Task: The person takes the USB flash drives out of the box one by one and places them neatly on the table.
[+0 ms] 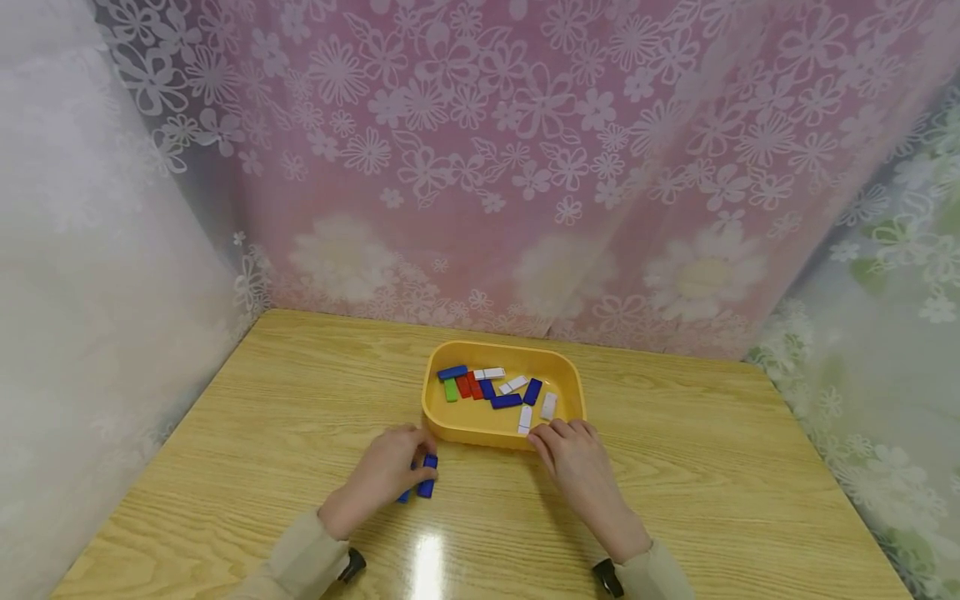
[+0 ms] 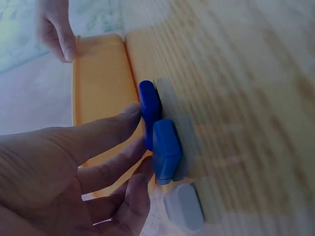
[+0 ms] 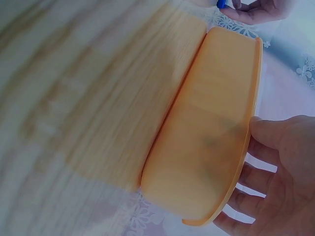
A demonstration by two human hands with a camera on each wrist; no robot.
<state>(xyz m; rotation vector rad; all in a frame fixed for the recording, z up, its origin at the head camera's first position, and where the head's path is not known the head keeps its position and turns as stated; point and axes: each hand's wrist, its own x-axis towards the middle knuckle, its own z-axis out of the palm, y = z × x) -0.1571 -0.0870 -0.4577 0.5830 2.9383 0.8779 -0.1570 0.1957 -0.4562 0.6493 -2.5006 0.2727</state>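
Note:
In the head view a yellow plastic tray stands on the table with small oblong blocks inside. My left hand is in front of its left corner and pinches a dark blue block between thumb and fingers. A lighter blue block stands beside it, close to the fingertips in the left wrist view. A pale block lies further along the table there; in the head view it is hidden. At the tray's front right corner my right hand grips the rim, its thumb against the edge.
Inside the tray are several dark blue and white blocks, a green block, two red blocks and a blue block. A pink flowered curtain hangs behind the wooden table. Pale cloth hangs at the sides.

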